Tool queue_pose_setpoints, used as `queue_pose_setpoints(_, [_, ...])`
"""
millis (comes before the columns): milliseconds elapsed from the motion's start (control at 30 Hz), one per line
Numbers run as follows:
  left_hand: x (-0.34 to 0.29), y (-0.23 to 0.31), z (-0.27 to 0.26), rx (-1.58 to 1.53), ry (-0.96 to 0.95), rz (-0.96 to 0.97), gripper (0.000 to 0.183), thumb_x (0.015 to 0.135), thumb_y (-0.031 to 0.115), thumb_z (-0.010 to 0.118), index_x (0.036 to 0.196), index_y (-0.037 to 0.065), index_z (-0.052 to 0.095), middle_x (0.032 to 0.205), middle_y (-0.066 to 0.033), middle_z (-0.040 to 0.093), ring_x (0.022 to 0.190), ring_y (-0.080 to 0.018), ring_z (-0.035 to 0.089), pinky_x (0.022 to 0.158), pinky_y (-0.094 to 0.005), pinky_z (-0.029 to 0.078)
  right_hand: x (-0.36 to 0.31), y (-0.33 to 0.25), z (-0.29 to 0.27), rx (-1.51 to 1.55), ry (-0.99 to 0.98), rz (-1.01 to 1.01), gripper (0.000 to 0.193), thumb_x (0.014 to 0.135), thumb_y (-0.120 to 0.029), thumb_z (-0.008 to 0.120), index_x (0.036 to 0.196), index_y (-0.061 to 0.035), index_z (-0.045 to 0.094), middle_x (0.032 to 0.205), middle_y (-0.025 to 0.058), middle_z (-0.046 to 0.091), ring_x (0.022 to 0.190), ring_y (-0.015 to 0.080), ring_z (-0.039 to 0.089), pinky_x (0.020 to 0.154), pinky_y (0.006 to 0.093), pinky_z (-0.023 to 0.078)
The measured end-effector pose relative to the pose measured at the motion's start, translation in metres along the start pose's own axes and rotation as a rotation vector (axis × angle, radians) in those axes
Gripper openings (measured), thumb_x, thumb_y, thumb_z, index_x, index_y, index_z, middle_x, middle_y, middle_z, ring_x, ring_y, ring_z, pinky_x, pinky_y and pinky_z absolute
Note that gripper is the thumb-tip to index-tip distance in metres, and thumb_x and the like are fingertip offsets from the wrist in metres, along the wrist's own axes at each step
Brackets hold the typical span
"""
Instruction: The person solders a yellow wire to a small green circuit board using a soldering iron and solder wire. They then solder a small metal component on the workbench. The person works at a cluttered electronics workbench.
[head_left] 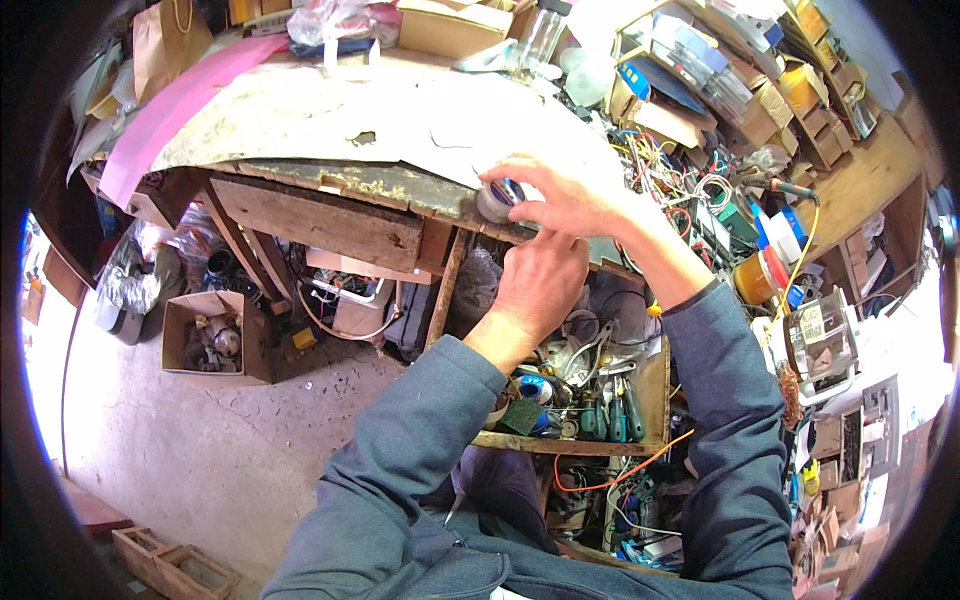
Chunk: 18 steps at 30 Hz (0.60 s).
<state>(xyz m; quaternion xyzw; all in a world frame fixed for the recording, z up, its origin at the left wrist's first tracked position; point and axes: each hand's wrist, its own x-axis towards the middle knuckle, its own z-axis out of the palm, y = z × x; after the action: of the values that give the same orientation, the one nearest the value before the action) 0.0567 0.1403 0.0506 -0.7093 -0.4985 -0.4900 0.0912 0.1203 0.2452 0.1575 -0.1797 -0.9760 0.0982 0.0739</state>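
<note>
At the front edge of the workbench, my right hand (570, 197) has its thumb and forefinger curled around a small round roll (493, 205). The roll has a greyish rim and a dark purple-blue centre; whether it is tape or wire I cannot tell. Just below, my left hand (540, 285) is closed, its knuckles up and its fingertips close under the right hand. What those fingers pinch, if anything, is hidden. A pale, glaring sheet (300, 125) covers the bench top beyond the roll.
Beneath my hands an open wooden drawer (570, 445) holds screwdrivers, pliers and cables. Tangled wires (690, 195) and a soldering iron (793, 188) lie to the right. A pink sheet (190, 110) hangs over the left end. On the floor stands a cardboard box (215, 375).
</note>
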Motion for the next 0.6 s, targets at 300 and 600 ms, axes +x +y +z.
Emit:
queue_pose_setpoints(300, [0.001,0.000,-0.007,-0.039,-0.012,-0.003,0.007,0.083,0.009,0.073,0.086,0.005,0.067,0.102,-0.0105,0.063,0.096,-0.0287,0.071,0.062,-0.0410,0.060,0.011,-0.015,-0.015,-0.083,-0.152,0.068,0.050,0.093,-0.015,0.076,0.143,-0.0126,0.068,0.135,0.0099,0.069,0.127,0.0304,0.065,0.111,0.0395,0.050])
queue_pose_setpoints(600, [0.001,0.003,-0.009,0.016,-0.050,0.007,0.003,0.080,0.005,0.069,0.081,0.004,0.066,0.094,-0.0103,0.063,0.094,-0.0285,0.071,0.064,-0.0407,0.060,0.022,-0.033,-0.018,-0.270,-0.210,0.213,0.048,0.089,-0.018,0.079,0.137,-0.0151,0.075,0.136,0.0096,0.073,0.123,0.0299,0.069,0.104,0.0399,0.054])
